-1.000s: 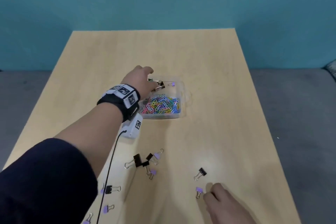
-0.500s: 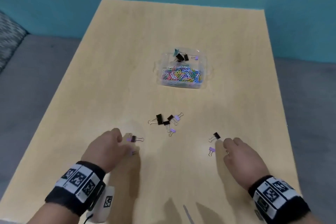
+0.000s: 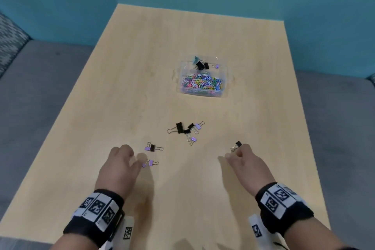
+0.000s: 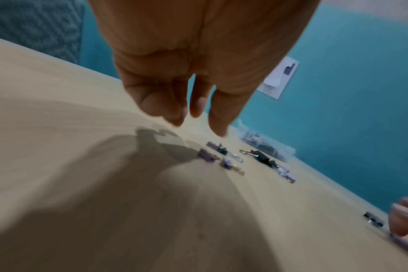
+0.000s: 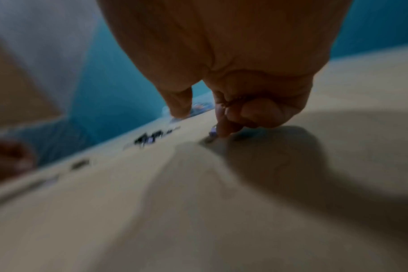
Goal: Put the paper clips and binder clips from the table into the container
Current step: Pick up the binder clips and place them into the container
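A clear plastic container (image 3: 226,79) at mid-table holds coloured paper clips and a few binder clips. Several black and purple binder clips (image 3: 186,130) lie in a loose cluster in front of it. My left hand (image 3: 135,160) hovers with relaxed fingers (image 4: 218,127) and holds nothing. Just beyond them lie a purple clip (image 3: 150,163) and a purple and black pair (image 3: 152,147). My right hand (image 3: 233,155) has its fingers curled down onto a purple clip (image 5: 212,131), thumb apart. A black clip (image 3: 237,145) lies at its knuckles.
The light wooden table (image 3: 142,67) stands against a teal wall, with grey floor on both sides. A white plate (image 4: 280,79) is fixed on the wall. Both wrists carry black bands with printed markers.
My left hand has come back from over the container to the near clips. My right hand has slid onto the purple clip, which the head view no longer shows.
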A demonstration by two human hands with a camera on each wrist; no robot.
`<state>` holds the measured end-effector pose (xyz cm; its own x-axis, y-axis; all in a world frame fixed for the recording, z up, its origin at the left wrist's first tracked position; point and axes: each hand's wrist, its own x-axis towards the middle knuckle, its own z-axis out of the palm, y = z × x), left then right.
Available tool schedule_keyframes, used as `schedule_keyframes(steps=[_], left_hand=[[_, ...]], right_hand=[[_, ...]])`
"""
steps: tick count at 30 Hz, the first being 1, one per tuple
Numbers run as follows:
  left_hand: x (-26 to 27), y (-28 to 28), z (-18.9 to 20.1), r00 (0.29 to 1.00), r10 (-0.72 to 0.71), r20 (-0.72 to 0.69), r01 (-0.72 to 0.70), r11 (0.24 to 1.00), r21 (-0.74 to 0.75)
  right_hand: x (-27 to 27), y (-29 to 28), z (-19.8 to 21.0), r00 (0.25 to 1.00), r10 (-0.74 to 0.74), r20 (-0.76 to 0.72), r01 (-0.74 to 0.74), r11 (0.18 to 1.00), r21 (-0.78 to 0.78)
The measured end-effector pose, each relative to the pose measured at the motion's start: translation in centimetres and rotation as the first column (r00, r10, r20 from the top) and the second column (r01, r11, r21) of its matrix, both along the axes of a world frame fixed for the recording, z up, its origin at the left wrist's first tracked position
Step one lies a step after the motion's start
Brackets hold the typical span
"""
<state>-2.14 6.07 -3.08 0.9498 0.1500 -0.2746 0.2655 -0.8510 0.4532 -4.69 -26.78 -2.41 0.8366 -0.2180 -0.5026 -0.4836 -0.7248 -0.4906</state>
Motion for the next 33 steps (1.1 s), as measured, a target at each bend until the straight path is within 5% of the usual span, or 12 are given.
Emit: schedule_keyframes(steps=[4,13,15,17,18,19,21,22,24,27,30,33], left_hand=[[-0.7,0.4,-0.7,0.981,-0.125,-0.147,0.134,0.990,0.051],[0.8,-2.0,-0.9,0.963,-0.235,-0.130,0.252,0.958,0.133],[1.0,-2.3,-0.8,0.966,-0.226,-0.125,0.242,0.961,0.132],[1.0,-2.3,-0.9,0.967,-0.218,-0.131,0.232,0.966,0.111],[0.9,-2.2,-1.0,0.968,-0.213,-0.133,0.227,0.968,0.104],[0.7,-2.2,-1.2,0.969,-0.216,-0.123,0.230,0.967,0.109],[0.2,-2.2,-1.6,0.966,-0.240,-0.100,0.253,0.957,0.145],[-0.1,-2.3,-1.6,0.968,-0.234,-0.093,0.246,0.958,0.149],[-0.4,-2.5,-1.5,0.983,-0.163,-0.083,0.170,0.981,0.088],[-0.3,-2.4,-1.1,0.995,0.054,-0.079,-0.069,0.979,-0.193],[0.1,-2.6,-0.6,0.917,0.294,-0.268,-0.398,0.698,-0.596],[0.4,-2.9,0.0,0.815,0.346,-0.465,-0.578,0.432,-0.692]], right_hand=[[0.8,1.1,-0.8,0.978,0.203,-0.053,-0.209,0.943,-0.258],[1.9,0.9,-0.2,0.929,0.338,-0.149,-0.368,0.880,-0.299],[1.9,0.3,-0.3,0.948,0.299,-0.108,-0.316,0.923,-0.221],[1.7,-0.4,-0.4,1.000,-0.013,-0.008,0.014,0.996,0.088],[1.6,-0.8,-0.3,0.956,-0.291,-0.027,0.280,0.889,0.363],[1.6,-1.2,0.0,0.847,-0.513,-0.142,0.487,0.641,0.593],[1.5,-1.9,0.8,0.664,-0.641,-0.384,0.605,0.158,0.781],[1.6,-2.3,1.1,0.636,-0.635,-0.439,0.607,0.060,0.792],[2.1,-2.9,1.0,0.666,-0.629,-0.402,0.607,0.143,0.782],[3.3,-3.2,0.9,0.810,-0.553,-0.197,0.535,0.555,0.637],[4.2,-3.6,1.3,0.999,-0.014,0.049,0.006,0.989,0.147],[4.8,-3.5,1.1,0.860,0.498,-0.114,-0.510,0.825,-0.244]])
